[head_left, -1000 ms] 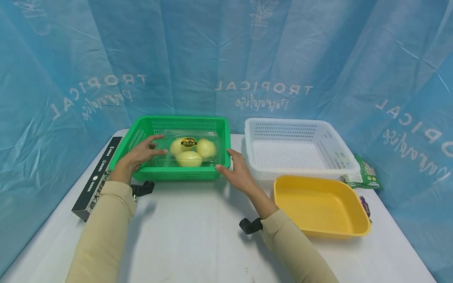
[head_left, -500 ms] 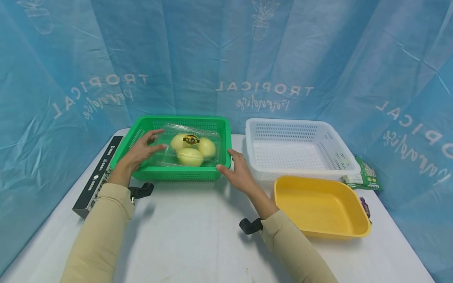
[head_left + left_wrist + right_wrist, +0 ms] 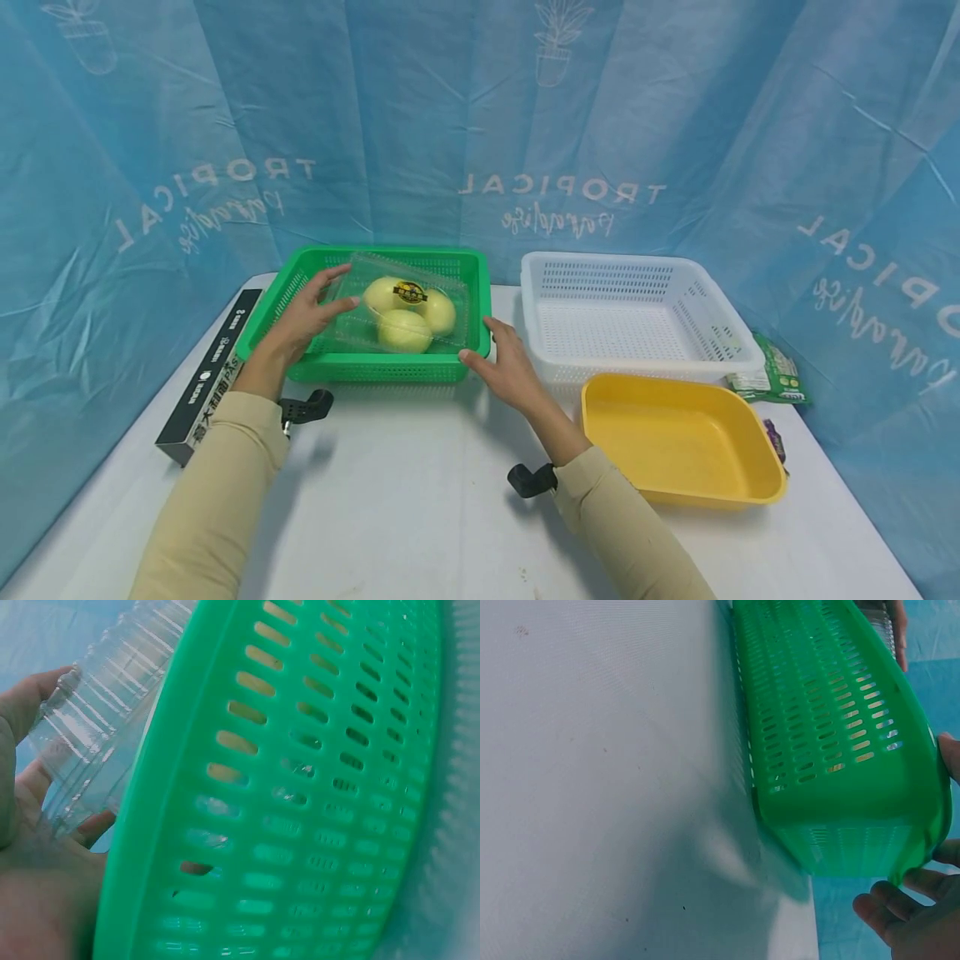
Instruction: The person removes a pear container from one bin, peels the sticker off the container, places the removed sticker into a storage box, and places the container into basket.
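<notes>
In the head view, a clear plastic box (image 3: 410,292) with a dark label and 3 pale yellow-green round fruits (image 3: 403,332) sits tilted in the green basket (image 3: 375,359), its left end raised. My left hand (image 3: 300,320) grips that left end between thumb and fingers; the left wrist view shows its ridged clear wall (image 3: 97,697) in the hand, above the basket's rim. My right hand (image 3: 512,367) holds the basket's front right corner, thumb on the rim and fingers along the outer right side. In the right wrist view these fingers (image 3: 881,907) lie outside the corner.
A white basket (image 3: 645,367) stands to the right, with a yellow tray (image 3: 675,442) in front. A green packet (image 3: 780,375) and a small purple packet (image 3: 775,439) lie at the right edge. A long black box (image 3: 206,375) lies on the left. Blue curtains (image 3: 412,125) enclose the table.
The left end of the clear fruit box has risen and tilted up with my left hand, and the fruits have shifted a little inside. My right hand stays at the basket corner.
</notes>
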`<state>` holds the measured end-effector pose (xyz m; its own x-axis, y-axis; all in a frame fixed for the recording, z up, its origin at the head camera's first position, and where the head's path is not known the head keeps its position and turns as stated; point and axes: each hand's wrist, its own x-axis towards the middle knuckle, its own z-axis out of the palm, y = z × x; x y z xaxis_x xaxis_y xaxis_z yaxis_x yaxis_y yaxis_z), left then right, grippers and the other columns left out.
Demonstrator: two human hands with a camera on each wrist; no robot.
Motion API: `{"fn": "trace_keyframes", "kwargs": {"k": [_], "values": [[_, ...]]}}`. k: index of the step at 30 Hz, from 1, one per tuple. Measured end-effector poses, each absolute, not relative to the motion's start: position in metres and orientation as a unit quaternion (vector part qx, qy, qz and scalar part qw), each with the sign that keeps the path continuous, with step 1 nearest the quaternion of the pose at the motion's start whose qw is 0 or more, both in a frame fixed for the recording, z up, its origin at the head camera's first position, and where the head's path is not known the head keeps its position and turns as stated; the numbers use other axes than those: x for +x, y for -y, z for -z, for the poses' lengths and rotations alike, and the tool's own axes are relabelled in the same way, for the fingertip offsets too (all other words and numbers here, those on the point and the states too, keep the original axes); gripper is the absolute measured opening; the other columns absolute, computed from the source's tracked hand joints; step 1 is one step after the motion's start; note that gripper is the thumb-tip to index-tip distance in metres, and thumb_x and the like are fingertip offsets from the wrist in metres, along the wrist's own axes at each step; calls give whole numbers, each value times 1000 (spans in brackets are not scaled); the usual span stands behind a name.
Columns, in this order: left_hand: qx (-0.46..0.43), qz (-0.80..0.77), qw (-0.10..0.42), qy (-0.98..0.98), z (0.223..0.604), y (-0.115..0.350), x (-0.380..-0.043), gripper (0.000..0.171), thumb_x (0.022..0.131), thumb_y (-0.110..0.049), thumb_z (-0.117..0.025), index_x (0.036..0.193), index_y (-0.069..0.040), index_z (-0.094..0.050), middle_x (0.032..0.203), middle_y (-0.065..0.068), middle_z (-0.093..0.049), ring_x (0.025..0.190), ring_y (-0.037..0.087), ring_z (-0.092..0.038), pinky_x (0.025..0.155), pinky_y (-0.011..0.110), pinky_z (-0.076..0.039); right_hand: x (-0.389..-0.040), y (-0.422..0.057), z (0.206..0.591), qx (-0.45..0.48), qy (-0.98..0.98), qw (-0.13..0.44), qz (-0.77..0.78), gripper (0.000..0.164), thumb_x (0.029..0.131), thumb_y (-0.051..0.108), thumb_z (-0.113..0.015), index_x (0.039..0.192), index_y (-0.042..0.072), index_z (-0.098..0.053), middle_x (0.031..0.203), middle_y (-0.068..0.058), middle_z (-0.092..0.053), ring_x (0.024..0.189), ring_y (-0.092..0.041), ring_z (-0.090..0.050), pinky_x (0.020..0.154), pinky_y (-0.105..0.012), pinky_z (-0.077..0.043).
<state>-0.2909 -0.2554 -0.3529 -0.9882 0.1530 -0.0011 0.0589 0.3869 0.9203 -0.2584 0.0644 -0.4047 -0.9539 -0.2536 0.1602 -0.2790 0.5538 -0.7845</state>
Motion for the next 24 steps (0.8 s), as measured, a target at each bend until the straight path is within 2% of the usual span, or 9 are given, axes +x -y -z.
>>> {"fn": "trace_keyframes", "kwargs": {"k": [8, 14, 21, 24], "values": [[57, -588, 50, -805, 343, 244, -285, 69, 93, -34, -57, 150, -32, -18, 161, -1, 7, 147, 37, -4, 108, 70, -19, -258, -64, 405, 150, 882, 16, -446, 75, 90, 47, -57, 149, 12, -26, 153, -13, -28, 134, -33, -39, 105, -52, -39], [45, -585, 39, -809, 345, 239, -287, 66, 93, -36, -57, 149, -36, -21, 160, -4, 8, 147, 36, -5, 108, 69, -20, -259, -64, 404, 149, 880, 19, -451, 75, 90, 46, -58, 149, 12, -26, 152, -13, -29, 133, -32, -39, 106, -52, -38], [32, -615, 15, -788, 332, 225, -274, 65, 93, -15, -54, 150, -23, -24, 161, 3, 8, 147, 37, -1, 109, 68, -21, -259, -64, 405, 150, 879, 20, -452, 75, 89, 46, -58, 148, 11, -27, 152, -13, -29, 133, -33, -39, 106, -52, -38], [18, -628, 2, -778, 330, 221, -272, 64, 91, -11, -53, 149, -22, -26, 161, 2, 7, 148, 36, 2, 110, 68, -20, -259, -64, 406, 151, 880, 23, -450, 75, 89, 46, -58, 148, 11, -27, 152, -14, -30, 133, -33, -39, 106, -52, -38]]}}
